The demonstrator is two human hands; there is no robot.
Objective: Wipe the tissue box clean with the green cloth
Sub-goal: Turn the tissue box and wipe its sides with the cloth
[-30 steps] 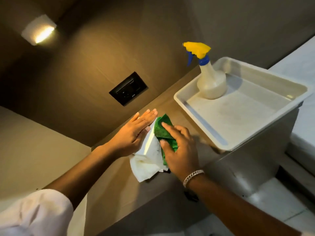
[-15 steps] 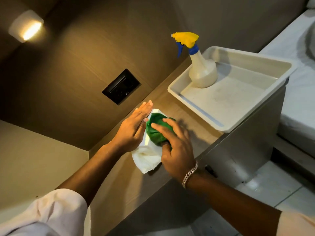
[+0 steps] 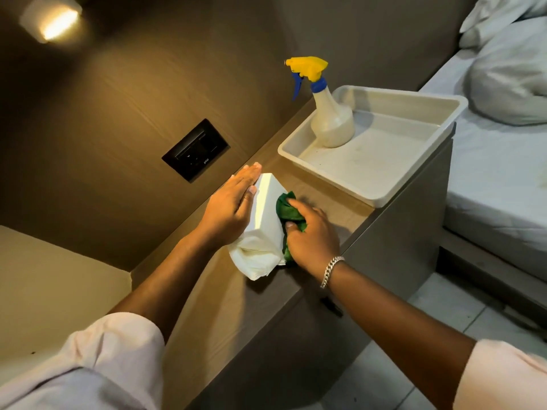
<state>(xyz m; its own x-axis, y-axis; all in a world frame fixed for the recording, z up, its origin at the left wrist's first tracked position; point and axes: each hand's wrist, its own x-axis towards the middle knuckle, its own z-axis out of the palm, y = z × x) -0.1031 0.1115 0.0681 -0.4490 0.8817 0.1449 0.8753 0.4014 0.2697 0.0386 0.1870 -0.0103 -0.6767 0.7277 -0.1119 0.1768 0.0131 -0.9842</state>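
Note:
A white tissue box (image 3: 266, 202) lies on the wooden bedside ledge (image 3: 213, 291), with white tissue (image 3: 256, 260) spilling out of its near end. My left hand (image 3: 231, 208) lies flat along the box's left side with fingers straight, steadying it. My right hand (image 3: 310, 235) is closed around the bunched green cloth (image 3: 285, 208) and presses it against the box's right side. Part of the cloth is hidden under my palm.
A white plastic tray (image 3: 420, 161) sits on the ledge just right of the box, holding a spray bottle (image 3: 331, 122) with a yellow and blue trigger. A black wall socket (image 3: 195, 150) is behind. A bed (image 3: 497, 179) with white sheets stands at the right.
The green cloth in my right hand has slid from the box's top down onto its right side. More of the white top shows now. My left hand stays on the left side.

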